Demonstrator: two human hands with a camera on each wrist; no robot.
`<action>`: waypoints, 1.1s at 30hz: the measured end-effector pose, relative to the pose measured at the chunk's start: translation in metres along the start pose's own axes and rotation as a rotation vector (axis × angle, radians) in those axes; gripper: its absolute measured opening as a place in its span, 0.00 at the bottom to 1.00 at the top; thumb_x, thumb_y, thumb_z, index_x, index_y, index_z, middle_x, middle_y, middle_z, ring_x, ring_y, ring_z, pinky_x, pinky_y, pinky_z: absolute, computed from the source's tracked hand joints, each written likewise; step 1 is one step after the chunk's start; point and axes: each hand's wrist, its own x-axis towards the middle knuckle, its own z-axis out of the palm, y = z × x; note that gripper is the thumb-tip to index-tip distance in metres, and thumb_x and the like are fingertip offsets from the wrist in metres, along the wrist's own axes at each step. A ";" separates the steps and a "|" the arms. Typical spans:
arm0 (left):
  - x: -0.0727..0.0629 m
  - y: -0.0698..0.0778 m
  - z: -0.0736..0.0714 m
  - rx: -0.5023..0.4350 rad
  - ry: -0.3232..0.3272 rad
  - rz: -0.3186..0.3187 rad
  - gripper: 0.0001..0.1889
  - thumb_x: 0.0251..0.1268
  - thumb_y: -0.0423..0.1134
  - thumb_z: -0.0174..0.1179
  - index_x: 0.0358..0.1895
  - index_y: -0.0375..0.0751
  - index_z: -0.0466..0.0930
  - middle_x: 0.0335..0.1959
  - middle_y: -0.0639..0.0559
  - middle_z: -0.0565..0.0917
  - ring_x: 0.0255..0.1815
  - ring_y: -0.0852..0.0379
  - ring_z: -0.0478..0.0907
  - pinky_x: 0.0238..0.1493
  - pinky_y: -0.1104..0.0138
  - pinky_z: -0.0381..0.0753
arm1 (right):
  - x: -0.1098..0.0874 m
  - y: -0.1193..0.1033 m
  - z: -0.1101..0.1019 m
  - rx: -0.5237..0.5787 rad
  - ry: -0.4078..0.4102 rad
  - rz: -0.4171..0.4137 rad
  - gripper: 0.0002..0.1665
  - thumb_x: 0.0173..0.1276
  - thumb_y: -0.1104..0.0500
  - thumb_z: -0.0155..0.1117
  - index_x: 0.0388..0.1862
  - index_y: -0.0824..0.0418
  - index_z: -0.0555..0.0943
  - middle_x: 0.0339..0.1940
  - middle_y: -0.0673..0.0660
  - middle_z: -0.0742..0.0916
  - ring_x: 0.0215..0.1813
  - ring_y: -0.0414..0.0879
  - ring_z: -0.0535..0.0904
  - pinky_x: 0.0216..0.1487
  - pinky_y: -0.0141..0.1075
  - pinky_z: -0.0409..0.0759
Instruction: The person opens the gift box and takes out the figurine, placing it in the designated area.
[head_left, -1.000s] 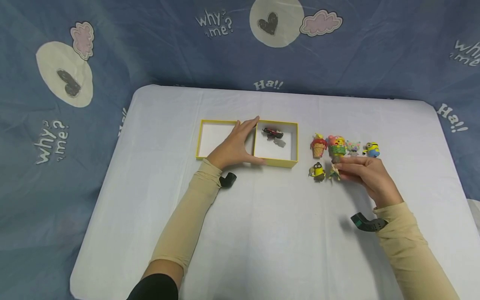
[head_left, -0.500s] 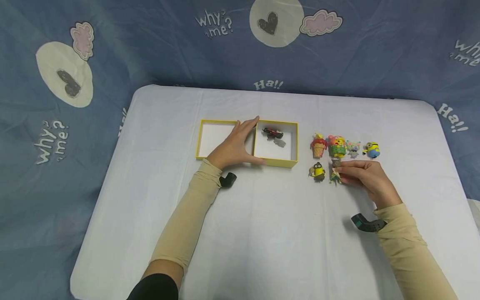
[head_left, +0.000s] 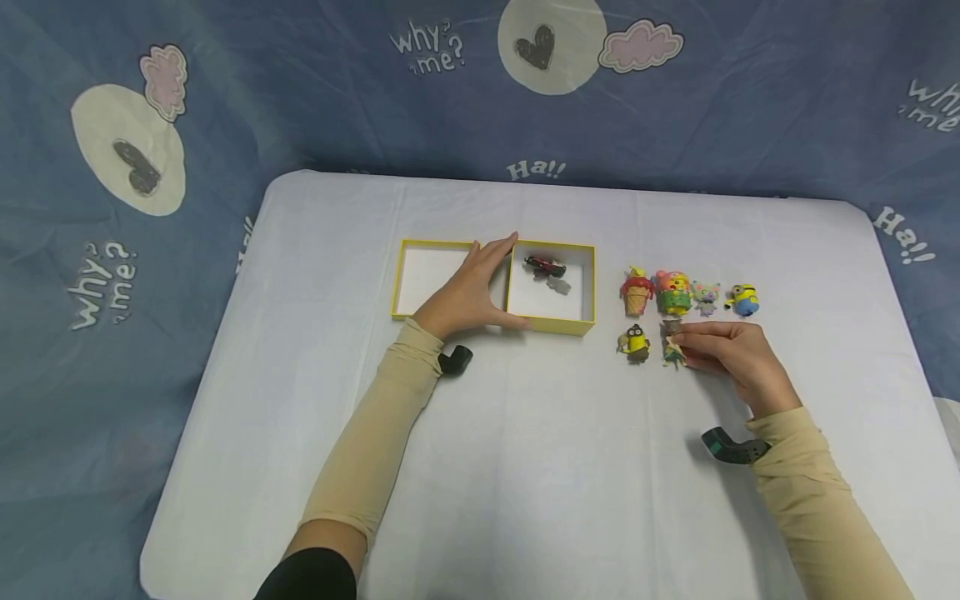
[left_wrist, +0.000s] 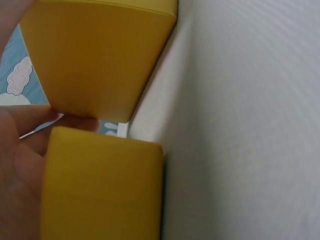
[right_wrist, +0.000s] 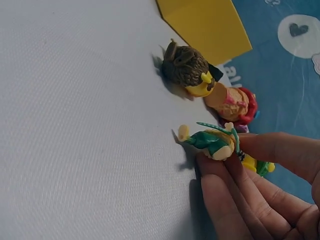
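My left hand (head_left: pixel 468 296) spans the side of a yellow-edged white box (head_left: pixel 588 287), thumb on its near wall and fingers at the far corner. In the left wrist view the fingers (left_wrist: pixel 37 117) touch the yellow outer wall. Inside that box lie a dark red-and-black item (head_left: pixel 546 267) and a small grey piece (head_left: pixel 558 286). With thumb and fingers, my right hand (head_left: pixel 738 358) pinches a small figurine (right_wrist: pixel 215 142) dressed in green, feet close over the white tabletop. Left of it stands a yellow minion figure (head_left: pixel 636 343) with brown, bumpy clothing.
Behind the right hand stand an ice-cream-cone figure (head_left: pixel 637 293), a pink-headed figure in green (head_left: pixel 674 292), a small pale figure with ears (head_left: pixel 707 297) and a blue-and-yellow minion (head_left: pixel 744 300). A second yellow-edged shallow box (head_left: pixel 397 283) lies left of the first.
The right hand has brought the green figurine slightly nearer and to the right, then almost stopped. The left hand and the boxes stay in place.
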 end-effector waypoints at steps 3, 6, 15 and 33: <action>0.000 0.000 0.000 -0.002 0.001 -0.002 0.72 0.38 0.65 0.83 0.86 0.62 0.41 0.85 0.51 0.53 0.87 0.35 0.36 0.88 0.45 0.46 | 0.000 0.000 0.001 -0.035 0.008 -0.007 0.10 0.71 0.61 0.71 0.35 0.46 0.93 0.35 0.38 0.92 0.38 0.31 0.89 0.42 0.26 0.90; 0.000 0.000 0.000 0.000 0.002 0.002 0.72 0.37 0.65 0.83 0.86 0.61 0.41 0.85 0.51 0.54 0.87 0.36 0.36 0.88 0.46 0.45 | -0.001 0.000 0.002 -0.087 0.020 -0.017 0.09 0.71 0.60 0.70 0.37 0.45 0.93 0.34 0.36 0.92 0.39 0.30 0.89 0.42 0.26 0.90; 0.000 0.000 0.000 0.000 0.007 0.002 0.72 0.37 0.64 0.83 0.86 0.59 0.43 0.85 0.51 0.54 0.87 0.35 0.36 0.88 0.45 0.45 | 0.000 0.000 0.005 -0.167 0.072 -0.028 0.06 0.71 0.57 0.71 0.44 0.51 0.91 0.33 0.34 0.91 0.38 0.28 0.88 0.43 0.25 0.89; 0.000 0.000 0.000 -0.005 -0.004 -0.003 0.72 0.38 0.63 0.84 0.86 0.61 0.42 0.86 0.52 0.53 0.87 0.35 0.35 0.88 0.45 0.45 | -0.001 0.002 0.001 -0.186 0.059 -0.005 0.06 0.71 0.55 0.71 0.37 0.41 0.90 0.34 0.32 0.90 0.39 0.28 0.87 0.43 0.25 0.90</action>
